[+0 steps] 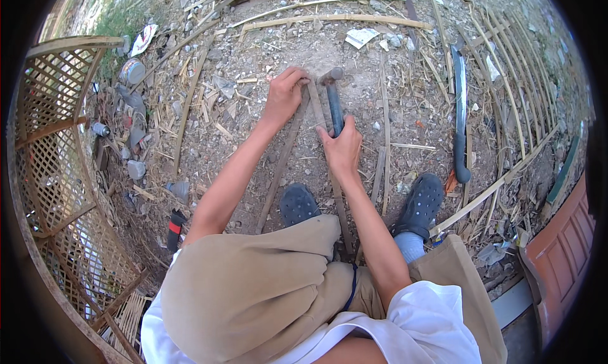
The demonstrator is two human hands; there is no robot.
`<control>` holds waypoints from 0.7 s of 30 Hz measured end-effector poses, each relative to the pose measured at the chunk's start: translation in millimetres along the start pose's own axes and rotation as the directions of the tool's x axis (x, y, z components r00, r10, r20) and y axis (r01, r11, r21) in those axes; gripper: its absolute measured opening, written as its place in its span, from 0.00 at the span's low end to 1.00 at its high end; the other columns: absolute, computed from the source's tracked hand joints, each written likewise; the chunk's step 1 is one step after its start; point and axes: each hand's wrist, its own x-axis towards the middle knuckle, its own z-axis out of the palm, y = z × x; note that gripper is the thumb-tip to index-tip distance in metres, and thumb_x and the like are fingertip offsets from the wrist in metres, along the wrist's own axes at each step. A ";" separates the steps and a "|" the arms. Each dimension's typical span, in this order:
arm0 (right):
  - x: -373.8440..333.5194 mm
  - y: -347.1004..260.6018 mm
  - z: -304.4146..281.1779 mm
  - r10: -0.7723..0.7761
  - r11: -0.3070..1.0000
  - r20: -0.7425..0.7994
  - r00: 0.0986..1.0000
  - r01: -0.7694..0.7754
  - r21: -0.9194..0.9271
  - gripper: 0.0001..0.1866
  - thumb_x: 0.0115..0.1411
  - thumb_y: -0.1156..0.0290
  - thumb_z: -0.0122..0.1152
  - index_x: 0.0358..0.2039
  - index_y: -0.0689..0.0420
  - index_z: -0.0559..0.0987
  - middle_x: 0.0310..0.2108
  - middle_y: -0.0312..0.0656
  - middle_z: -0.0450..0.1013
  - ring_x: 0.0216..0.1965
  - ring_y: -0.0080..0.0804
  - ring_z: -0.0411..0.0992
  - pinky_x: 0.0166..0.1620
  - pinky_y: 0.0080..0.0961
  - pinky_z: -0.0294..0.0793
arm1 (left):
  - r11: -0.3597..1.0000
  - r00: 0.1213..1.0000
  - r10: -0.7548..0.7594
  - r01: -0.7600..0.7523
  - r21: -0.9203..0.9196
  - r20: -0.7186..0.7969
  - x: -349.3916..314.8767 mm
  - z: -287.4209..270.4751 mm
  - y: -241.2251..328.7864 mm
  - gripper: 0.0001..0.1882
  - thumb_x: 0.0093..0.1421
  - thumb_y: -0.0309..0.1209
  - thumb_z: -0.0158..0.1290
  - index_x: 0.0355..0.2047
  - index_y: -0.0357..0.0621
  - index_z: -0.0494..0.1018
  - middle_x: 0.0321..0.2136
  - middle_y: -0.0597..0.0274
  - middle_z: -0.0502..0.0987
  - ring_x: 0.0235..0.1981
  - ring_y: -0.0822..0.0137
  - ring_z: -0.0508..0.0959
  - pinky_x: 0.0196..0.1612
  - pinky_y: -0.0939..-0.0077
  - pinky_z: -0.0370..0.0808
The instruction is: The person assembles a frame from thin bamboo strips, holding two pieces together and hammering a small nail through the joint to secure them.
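My right hand (342,150) is closed round the dark handle of a hammer (334,101), whose rusty head points away from me. Two weathered wooden strips (283,158) lie on the ground between my feet and come together near the hammer head. At their far end my left hand (285,96) is closed in a pinch, its fingertips touching the strips. Anything small between those fingertips is too hidden to name. The hammer head rests just right of the left fingertips, a little apart from them.
To the right lies a machete (460,104) with a dark handle, beside a slatted wooden frame (519,91). A lattice panel (60,110) stands along the left. Loose wooden strips (335,19), a tin can (132,71) and scraps litter the stony ground. My clogs (420,202) flank the strips.
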 end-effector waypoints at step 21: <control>24.1 -31.7 -32.3 -0.037 0.894 0.170 0.985 0.108 -0.434 0.40 0.51 0.51 0.90 0.47 0.68 0.76 0.38 0.64 0.84 0.44 0.66 0.85 0.46 0.55 0.83 | 0.993 0.999 0.040 -0.043 0.107 0.033 9.4 4.6 -1.1 0.09 0.57 0.13 0.60 0.37 0.35 0.75 0.37 0.46 0.76 0.42 0.38 0.81 0.44 0.47 0.77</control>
